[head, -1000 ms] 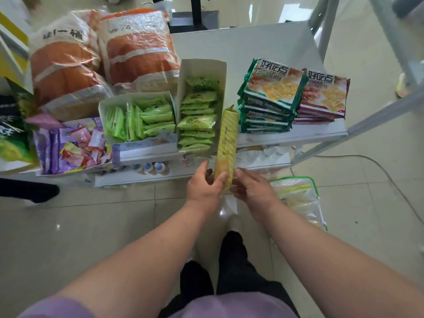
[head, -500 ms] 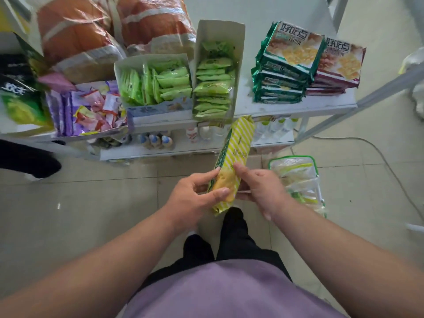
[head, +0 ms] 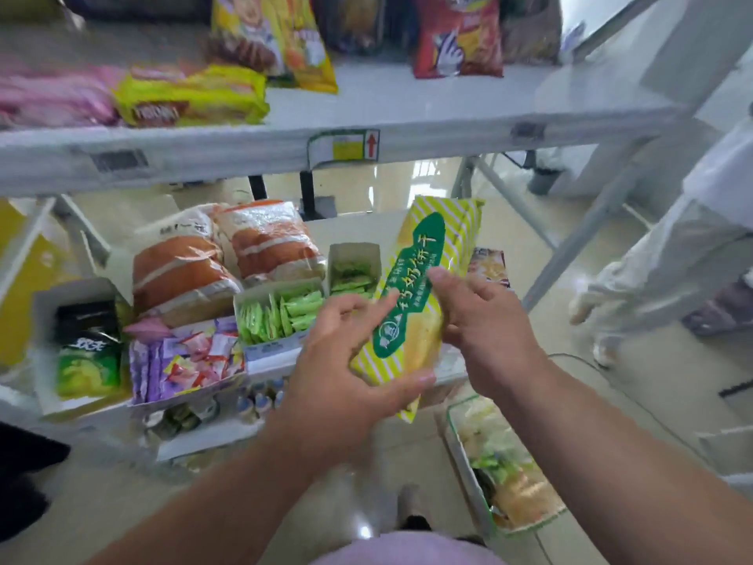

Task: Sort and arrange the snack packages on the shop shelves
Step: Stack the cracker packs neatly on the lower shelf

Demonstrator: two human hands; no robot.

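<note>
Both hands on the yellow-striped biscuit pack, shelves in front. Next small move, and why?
Probably lift the biscuit pack toward the bare stretch of the upper shelf, between the yellow snack bag and the red one. The left hand grips its lower end, the right hand steadies its side, and it already tilts up toward that shelf.

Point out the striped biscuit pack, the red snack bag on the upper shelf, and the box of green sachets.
striped biscuit pack [head: 423,279]: head view, on its green label, between both hands.
red snack bag [head: 458,34]: head view, on its front face.
box of green sachets [head: 281,316]: head view, on the sachets inside.
</note>
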